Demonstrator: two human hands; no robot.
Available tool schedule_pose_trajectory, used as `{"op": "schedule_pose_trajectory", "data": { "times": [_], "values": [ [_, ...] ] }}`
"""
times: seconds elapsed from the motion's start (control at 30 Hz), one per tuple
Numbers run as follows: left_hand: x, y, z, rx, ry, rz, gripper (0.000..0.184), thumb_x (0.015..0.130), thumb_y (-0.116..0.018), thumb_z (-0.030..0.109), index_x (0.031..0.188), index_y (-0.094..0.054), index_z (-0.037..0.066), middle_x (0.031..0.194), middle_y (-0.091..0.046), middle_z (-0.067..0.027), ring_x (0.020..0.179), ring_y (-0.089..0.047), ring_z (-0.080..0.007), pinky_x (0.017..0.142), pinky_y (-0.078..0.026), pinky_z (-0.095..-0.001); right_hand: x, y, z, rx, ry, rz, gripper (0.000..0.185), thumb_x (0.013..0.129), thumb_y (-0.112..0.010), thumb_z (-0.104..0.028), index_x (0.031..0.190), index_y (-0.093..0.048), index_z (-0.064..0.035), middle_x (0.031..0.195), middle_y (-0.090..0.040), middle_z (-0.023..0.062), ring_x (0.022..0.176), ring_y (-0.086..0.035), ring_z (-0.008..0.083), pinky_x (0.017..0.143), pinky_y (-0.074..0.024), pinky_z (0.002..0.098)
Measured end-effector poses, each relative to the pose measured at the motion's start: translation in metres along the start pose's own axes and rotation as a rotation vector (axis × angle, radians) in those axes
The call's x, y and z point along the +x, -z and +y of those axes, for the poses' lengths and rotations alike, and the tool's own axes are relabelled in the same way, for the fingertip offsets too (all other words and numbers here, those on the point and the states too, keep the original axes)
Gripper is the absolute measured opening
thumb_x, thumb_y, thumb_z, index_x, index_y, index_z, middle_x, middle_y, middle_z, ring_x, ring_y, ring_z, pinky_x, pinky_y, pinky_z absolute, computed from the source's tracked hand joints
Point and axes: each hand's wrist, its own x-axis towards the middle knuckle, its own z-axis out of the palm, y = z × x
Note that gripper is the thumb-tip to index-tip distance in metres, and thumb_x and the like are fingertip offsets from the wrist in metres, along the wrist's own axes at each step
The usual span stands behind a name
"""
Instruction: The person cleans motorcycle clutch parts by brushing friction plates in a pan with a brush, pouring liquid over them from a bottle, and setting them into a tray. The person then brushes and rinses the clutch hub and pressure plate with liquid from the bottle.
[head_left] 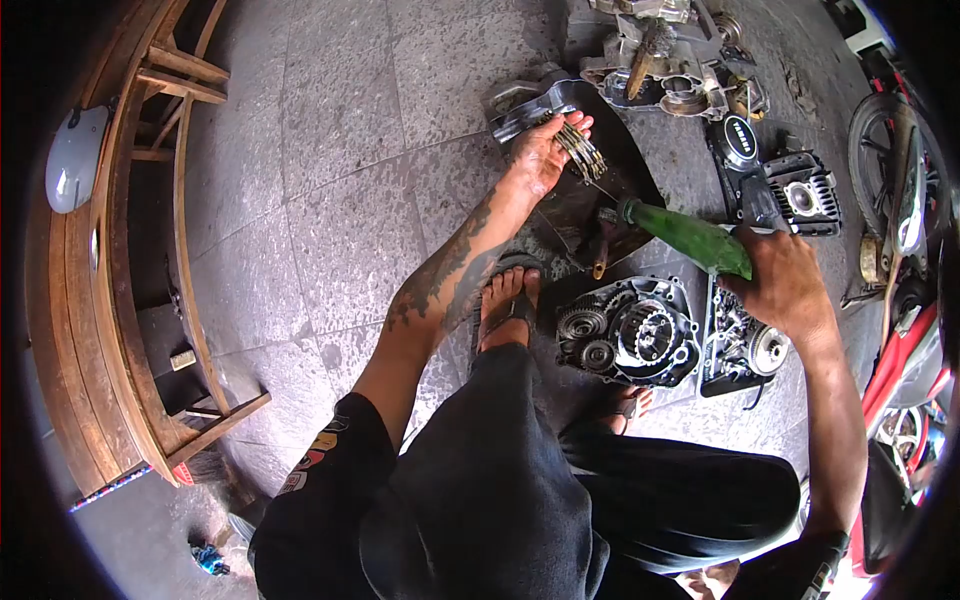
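My left hand (541,157) is closed around a stack of thin ring-shaped clutch plates (580,150), held above a dark tray (628,150). In my right hand (782,275) is a green glass bottle (690,235), gripped near its base and tilted with its neck toward the plates. A thin streak of liquid shows between the bottle's mouth and the plates. Below the bottle lies a brush with a wooden handle (600,255), partly in shadow. An engine case half with gears (640,330) rests on the floor between my feet and the right hand.
Metal engine castings (655,75) lie at the top, with a brush on them. A Yamaha cover (738,145) and a finned cylinder (806,195) sit at right. A tray of small parts (735,330) is beside the case. A wooden bench (110,300) stands left; motorcycle parts (905,365) are far right.
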Motion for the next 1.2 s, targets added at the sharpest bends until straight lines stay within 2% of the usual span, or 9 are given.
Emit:
{"op": "schedule_pose_trajectory", "data": {
  "times": [0.2,0.4,0.73,0.93,1.03,1.13,1.2],
  "values": [
    [-0.001,0.0,0.004,-0.069,0.008,0.032,0.028,0.094,-0.056,0.014,0.112,-0.055,-0.008,0.118,-0.062,-0.021,0.115,-0.059,-0.0325,0.103,-0.047,-0.0421,0.001,-0.005,0.004,0.085,-0.081,-0.11,0.035,0.075,-0.075,-0.026,0.103,-0.063,-0.0077,0.084,-0.067,0.0194,0.084,-0.066,0.0391,0.078,-0.0505,0.0489],
    [0.005,0.007,0.003,-0.125,0.011,0.015,0.028,0.094,-0.056,0.014,0.111,-0.056,-0.008,0.116,-0.062,-0.0217,0.114,-0.06,-0.032,0.103,-0.047,-0.0418,-0.006,-0.003,-0.002,0.059,-0.04,-0.041,0.034,0.075,-0.075,-0.024,0.102,-0.064,-0.0075,0.082,-0.068,0.0195,0.081,-0.067,0.0379,0.078,-0.0515,0.0477],
    [0.007,0.011,-0.001,-0.125,-0.006,0.04,0.026,0.095,-0.055,0.013,0.11,-0.057,-0.008,0.117,-0.062,-0.0223,0.113,-0.06,-0.0325,0.102,-0.048,-0.0426,-0.004,0.001,-0.007,0.059,-0.073,-0.074,0.034,0.076,-0.075,-0.024,0.103,-0.064,-0.0077,0.079,-0.068,0.0174,0.08,-0.068,0.0373,0.079,-0.0518,0.0465],
    [0.007,0.015,-0.002,-0.104,-0.037,0.016,0.027,0.094,-0.057,0.015,0.11,-0.056,-0.007,0.117,-0.062,-0.022,0.113,-0.06,-0.033,0.102,-0.048,-0.0439,-0.005,-0.001,-0.008,0.059,-0.025,-0.01,0.032,0.075,-0.075,-0.023,0.101,-0.064,-0.0068,0.082,-0.067,0.0185,0.082,-0.067,0.0376,0.079,-0.0517,0.047],
    [0.009,0.016,-0.001,-0.125,-0.021,0.011,0.029,0.094,-0.057,0.015,0.111,-0.055,-0.008,0.117,-0.062,-0.0221,0.112,-0.06,-0.0332,0.102,-0.048,-0.0437,-0.003,-0.003,-0.006,0.065,-0.071,-0.073,0.032,0.075,-0.076,-0.022,0.1,-0.064,-0.0066,0.085,-0.067,0.0187,0.084,-0.067,0.0378,0.079,-0.0515,0.0469],
    [0.009,0.015,0.0,-0.125,-0.003,0.013,0.028,0.094,-0.057,0.015,0.111,-0.055,-0.008,0.117,-0.062,-0.022,0.114,-0.059,-0.033,0.103,-0.048,-0.0439,-0.002,-0.007,-0.003,0.124,-0.121,-0.134,0.042,0.073,-0.077,-0.027,0.108,-0.064,-0.0072,0.09,-0.067,0.02,0.088,-0.063,0.0404,0.08,-0.0483,0.0508],
    [0.006,0.012,0.001,-0.101,-0.005,-0.011,0.027,0.095,-0.056,0.014,0.112,-0.055,-0.006,0.11,-0.064,-0.0184,0.112,-0.061,-0.0316,0.1,-0.049,-0.0432,-0.002,-0.012,0.002,0.11,-0.087,-0.108,0.042,0.072,-0.077,-0.028,0.106,-0.064,-0.0073,0.088,-0.067,0.0202,0.086,-0.064,0.0409,0.079,-0.0489,0.0505]
  ]
}}
